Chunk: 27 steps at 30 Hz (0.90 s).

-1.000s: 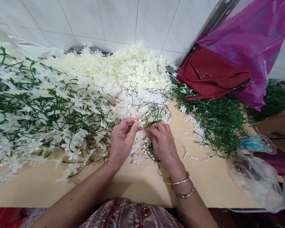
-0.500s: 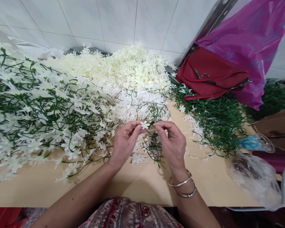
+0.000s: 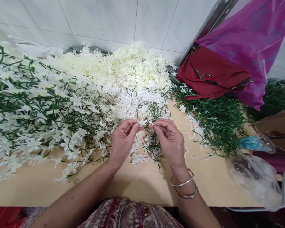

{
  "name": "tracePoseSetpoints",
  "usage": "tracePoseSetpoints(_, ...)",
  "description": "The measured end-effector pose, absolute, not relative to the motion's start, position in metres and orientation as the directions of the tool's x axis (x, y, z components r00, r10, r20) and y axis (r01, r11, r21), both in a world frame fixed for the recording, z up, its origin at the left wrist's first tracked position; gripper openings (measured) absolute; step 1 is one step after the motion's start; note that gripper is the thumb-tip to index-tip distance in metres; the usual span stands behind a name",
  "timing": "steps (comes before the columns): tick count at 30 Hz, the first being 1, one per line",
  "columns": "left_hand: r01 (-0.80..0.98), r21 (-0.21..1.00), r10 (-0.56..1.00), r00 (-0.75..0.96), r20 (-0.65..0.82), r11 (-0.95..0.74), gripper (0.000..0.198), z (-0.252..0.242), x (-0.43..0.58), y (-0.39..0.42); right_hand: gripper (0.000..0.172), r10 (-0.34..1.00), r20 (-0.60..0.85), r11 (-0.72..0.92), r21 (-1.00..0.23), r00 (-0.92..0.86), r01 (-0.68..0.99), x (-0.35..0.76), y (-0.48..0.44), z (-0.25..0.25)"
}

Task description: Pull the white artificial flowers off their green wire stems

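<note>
Between the thumb and forefinger of my left hand (image 3: 124,139) is a small white artificial flower (image 3: 142,122). My right hand (image 3: 169,139) pinches a thin white stamen piece (image 3: 150,122) just beside that flower; whether the two touch I cannot tell. Behind my fingers lie loose white stamens (image 3: 125,103) with a few green stems among them. A big heap of assembled white flowers on green stems (image 3: 45,107) spreads to the left. Loose cream flower heads (image 3: 133,68) are piled at the back.
A red handbag (image 3: 213,72) rests on green plastic stems (image 3: 220,123) at the right. Near it are a purple plastic bag (image 3: 249,41), a blue patterned cup (image 3: 255,143) and a clear plastic bag (image 3: 258,177). A tiled wall (image 3: 118,22) closes off the table's (image 3: 137,183) back.
The flower in my left hand has tipped so its face is less toward me. My right hand has come closer to it, and a white stamen piece now shows at its fingertips.
</note>
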State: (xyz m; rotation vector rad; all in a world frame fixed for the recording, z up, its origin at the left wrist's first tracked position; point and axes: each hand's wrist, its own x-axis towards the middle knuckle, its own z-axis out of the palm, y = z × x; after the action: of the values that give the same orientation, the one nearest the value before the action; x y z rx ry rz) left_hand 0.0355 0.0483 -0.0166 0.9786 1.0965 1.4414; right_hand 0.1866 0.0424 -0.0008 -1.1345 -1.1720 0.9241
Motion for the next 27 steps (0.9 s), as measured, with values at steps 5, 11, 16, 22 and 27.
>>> tracePoseSetpoints(5,-0.272,0.961,0.988,-0.154,0.007,-0.049,0.023,-0.014,0.036,0.049,0.004,0.971,0.176,0.16,-0.981,0.16,0.109,0.189,0.041,-0.003)
tracePoseSetpoints(11,-0.283,0.958,0.989,-0.144,0.007,-0.048,0.02,-0.013,0.036,0.048,0.003,0.941,0.29,0.245,-0.939,0.175,0.242,0.187,0.04,0.0)
tracePoseSetpoints(16,-0.281,0.959,0.997,-0.078,0.014,-0.035,0.016,-0.012,0.036,0.046,0.009,0.923,0.36,0.327,-0.92,0.138,0.215,0.178,0.036,-0.002)
tracePoseSetpoints(22,-0.288,0.958,1.0,-0.001,0.006,-0.006,0.016,-0.015,0.037,0.044,0.013,0.876,0.451,0.371,-0.858,0.174,0.356,0.175,0.034,-0.006)
tracePoseSetpoints(27,-0.241,0.969,0.997,0.041,0.062,-0.051,0.014,-0.018,0.035,0.043,0.015,0.835,0.515,0.39,-0.804,0.196,0.449,0.174,0.033,-0.006)
